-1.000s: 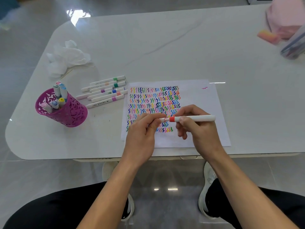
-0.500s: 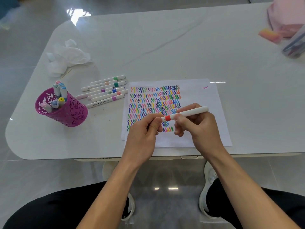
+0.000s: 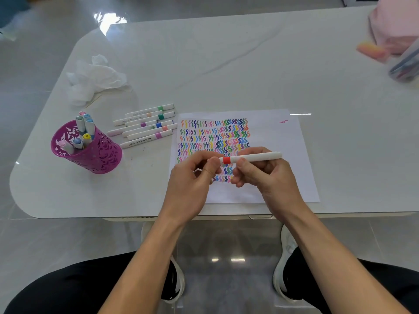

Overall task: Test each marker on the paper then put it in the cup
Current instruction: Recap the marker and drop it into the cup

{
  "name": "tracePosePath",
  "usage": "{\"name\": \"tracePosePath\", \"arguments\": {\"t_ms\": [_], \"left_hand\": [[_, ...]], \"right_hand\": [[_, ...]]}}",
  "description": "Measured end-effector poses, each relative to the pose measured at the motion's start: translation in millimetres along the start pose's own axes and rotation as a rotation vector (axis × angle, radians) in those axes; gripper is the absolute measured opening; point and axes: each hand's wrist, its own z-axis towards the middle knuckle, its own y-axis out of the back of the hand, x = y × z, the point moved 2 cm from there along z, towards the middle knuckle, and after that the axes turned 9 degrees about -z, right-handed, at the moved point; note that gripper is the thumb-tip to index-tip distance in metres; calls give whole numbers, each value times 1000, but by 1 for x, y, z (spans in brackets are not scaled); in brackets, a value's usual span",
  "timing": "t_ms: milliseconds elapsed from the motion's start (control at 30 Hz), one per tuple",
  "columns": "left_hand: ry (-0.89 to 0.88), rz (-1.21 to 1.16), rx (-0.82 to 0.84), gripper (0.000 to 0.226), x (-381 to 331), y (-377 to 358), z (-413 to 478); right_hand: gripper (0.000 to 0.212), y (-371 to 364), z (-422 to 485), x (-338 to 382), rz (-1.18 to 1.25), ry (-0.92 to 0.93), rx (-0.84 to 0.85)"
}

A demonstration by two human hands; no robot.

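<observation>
Marker [image 3: 254, 157] is gripped at mid-barrel by right hand [image 3: 267, 177], fingers curled round it. Its left end is pinched by left hand [image 3: 192, 180] between thumb and fingertips. The tip is hidden by those fingers, so cap on or off cannot be told.

Marker: one, white barrel, red band just right of the left-hand pinch. It is held nearly level, right end slightly higher, over the lower rows of squiggles and clear of the sheet.

Paper [image 3: 292, 168]: one sheet at the near counter edge. Its left half is filled with rows of multicoloured zigzag marks, and one lone pink mark sits at the top right.

Loose markers [image 3: 147, 125]: bunched side by side just left of the paper, white barrels. Six colour bands are counted (two green, purple, blue, salmon, pink); overlap keeps the count approximate.

Cup [image 3: 95, 155]: one, magenta, perforated, further left, upright. About seven stowed markers [image 3: 85, 128] stand inside, caps up.

On the counter [image 3: 226, 64]: crumpled tissue [image 3: 95, 78] far left. At far right are a pink bag [image 3: 396, 30], an orange block [image 3: 371, 49] and a clear case [image 3: 405, 69], all blurred.
</observation>
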Motion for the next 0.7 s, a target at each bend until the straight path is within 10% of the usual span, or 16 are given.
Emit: {"name": "tracePosePath", "arguments": {"t_ms": [700], "left_hand": [[-635,82,-782,25,-60,115,-4]], "right_hand": [[31,21,10,-12,-273,73,-253]]}}
